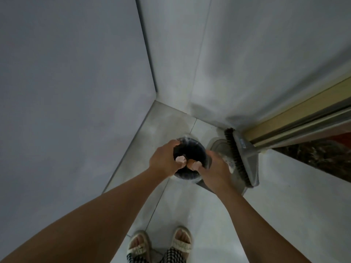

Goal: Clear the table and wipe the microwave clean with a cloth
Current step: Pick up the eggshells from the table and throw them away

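A round bin [187, 177] with a dark liner stands on the floor in the corner of two grey walls. Right over it, both hands hold a black round container [191, 151]. My left hand [164, 161] grips its left rim and my right hand [215, 168] grips its right rim, both thumbs lying over the near edge. A small orange-brown bit [190, 162] shows between the thumbs. The container hides most of the bin's mouth. Neither a microwave, a cloth nor a table is in view.
A grey dustpan [218, 147] and a dark-bristled broom [237, 158] lean by the wall just right of the bin. A gold and metal door threshold [296, 120] runs off to the right. My sandalled feet [159, 243] stand on pale floor tiles.
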### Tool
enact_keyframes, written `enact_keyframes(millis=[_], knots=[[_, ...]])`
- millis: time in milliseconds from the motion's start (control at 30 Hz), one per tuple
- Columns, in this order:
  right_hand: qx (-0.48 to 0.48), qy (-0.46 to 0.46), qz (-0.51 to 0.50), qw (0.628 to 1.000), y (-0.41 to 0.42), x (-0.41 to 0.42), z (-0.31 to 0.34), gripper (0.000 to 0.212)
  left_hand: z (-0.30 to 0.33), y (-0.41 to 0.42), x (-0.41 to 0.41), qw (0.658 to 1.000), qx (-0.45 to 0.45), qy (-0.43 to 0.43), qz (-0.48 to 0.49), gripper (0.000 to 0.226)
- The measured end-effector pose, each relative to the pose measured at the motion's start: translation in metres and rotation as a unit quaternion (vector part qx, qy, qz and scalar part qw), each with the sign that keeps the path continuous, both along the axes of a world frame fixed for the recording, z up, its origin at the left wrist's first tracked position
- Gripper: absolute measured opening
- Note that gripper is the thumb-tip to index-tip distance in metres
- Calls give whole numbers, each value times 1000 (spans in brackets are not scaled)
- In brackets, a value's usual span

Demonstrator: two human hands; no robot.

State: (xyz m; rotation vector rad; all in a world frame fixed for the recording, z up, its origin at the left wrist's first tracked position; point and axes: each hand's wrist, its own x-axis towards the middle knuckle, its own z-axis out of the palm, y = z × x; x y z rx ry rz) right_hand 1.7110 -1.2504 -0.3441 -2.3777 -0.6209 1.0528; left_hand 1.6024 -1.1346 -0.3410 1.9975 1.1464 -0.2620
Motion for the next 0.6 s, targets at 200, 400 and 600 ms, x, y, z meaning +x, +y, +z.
enact_keyframes(millis=[200, 400, 600], knots=[[-16, 5, 8, 1000, -5, -6, 37, 63, 26, -3, -25, 1000, 10, 16, 6, 62], [10, -18, 40, 999, -6, -9, 124, 60, 108, -7, -44, 999, -8, 1, 41, 53], [36, -26, 103, 994, -10, -27, 208, 62, 198, -17, -74, 996, -1, -30, 86, 52]])
